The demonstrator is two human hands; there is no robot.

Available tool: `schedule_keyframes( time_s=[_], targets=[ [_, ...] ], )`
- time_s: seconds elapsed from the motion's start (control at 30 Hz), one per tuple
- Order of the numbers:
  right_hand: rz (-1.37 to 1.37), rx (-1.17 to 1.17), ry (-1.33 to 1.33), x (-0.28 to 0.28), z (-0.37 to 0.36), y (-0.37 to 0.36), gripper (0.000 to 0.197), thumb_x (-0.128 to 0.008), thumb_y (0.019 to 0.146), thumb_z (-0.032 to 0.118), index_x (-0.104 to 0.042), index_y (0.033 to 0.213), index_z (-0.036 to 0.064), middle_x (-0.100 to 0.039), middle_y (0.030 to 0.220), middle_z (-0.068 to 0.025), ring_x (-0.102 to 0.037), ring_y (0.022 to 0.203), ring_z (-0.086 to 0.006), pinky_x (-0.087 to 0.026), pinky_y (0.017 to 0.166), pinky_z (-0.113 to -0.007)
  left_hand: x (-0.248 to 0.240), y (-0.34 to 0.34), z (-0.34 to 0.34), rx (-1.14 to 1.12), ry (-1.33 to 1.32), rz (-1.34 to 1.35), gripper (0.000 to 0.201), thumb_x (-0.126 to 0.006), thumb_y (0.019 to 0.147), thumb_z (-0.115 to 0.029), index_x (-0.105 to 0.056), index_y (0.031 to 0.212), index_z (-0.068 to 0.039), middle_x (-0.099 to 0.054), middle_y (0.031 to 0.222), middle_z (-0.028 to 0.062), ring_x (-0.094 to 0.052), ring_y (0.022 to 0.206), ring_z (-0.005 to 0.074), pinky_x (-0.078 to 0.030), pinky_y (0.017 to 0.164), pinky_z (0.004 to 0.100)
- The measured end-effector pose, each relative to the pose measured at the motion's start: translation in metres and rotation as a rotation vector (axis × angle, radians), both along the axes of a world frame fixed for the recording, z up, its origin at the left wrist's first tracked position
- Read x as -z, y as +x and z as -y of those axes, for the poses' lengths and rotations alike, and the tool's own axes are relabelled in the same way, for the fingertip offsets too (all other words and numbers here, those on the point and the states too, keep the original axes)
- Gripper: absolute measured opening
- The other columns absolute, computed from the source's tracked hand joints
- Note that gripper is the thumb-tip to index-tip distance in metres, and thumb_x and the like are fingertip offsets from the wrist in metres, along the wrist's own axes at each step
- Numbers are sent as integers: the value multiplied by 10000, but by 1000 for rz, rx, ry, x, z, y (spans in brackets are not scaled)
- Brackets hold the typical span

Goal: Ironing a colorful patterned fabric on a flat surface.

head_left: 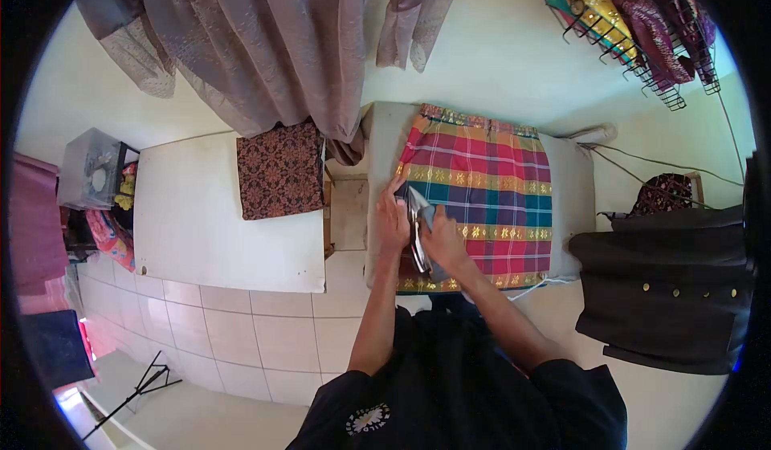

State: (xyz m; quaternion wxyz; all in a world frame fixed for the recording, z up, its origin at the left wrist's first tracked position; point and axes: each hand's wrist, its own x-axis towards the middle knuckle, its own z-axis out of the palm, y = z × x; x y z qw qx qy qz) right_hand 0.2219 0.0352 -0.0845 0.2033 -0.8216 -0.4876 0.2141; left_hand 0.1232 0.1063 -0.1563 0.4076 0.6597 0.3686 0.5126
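Note:
A plaid cloth (pixel 490 185) in red, blue and gold, with a gathered band along its far edge, lies spread on a grey padded ironing surface (pixel 572 185). My right hand (pixel 443 237) is closed round the handle of a clothes iron (pixel 419 229), which rests at the cloth's left edge with its tip pointing away from me. Just left of the iron, my left hand (pixel 393 219) lies on the cloth's edge, fingers stretched forward. Part of the iron's body is hidden by my right hand.
Left of the ironing surface stands a white table (pixel 229 245) with a folded brown patterned cloth (pixel 281 169). Grey-brown curtains (pixel 265 40) hang beyond. A dark buttoned jacket (pixel 662 289) hangs at right, near cables (pixel 666 161). A wire basket (pixel 622 32) of fabrics is upper right.

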Motion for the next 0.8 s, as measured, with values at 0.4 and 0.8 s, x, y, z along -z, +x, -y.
schedule_keyframes(
  time_s=[0.4,0.8],
  targets=[
    [-18,107,66,15,-60,27,387,-633,889,232,-470,1008,-97,-599,813,-389,-604,814,-553,-505,718,-592,-3,0,-4,42,-235,282,560,-284,1025,-416,-468,1346,4,-565,1065,121,-509,935,209,-395,870,327],
    [25,128,84,6,-8,-39,331,-596,878,142,-457,1084,-78,-611,822,-371,-608,822,-534,-509,723,-589,-15,3,-35,254,-605,214,634,-252,1030,-542,-464,1372,-52,-556,969,48,-491,836,124,-422,801,281]
  ],
)
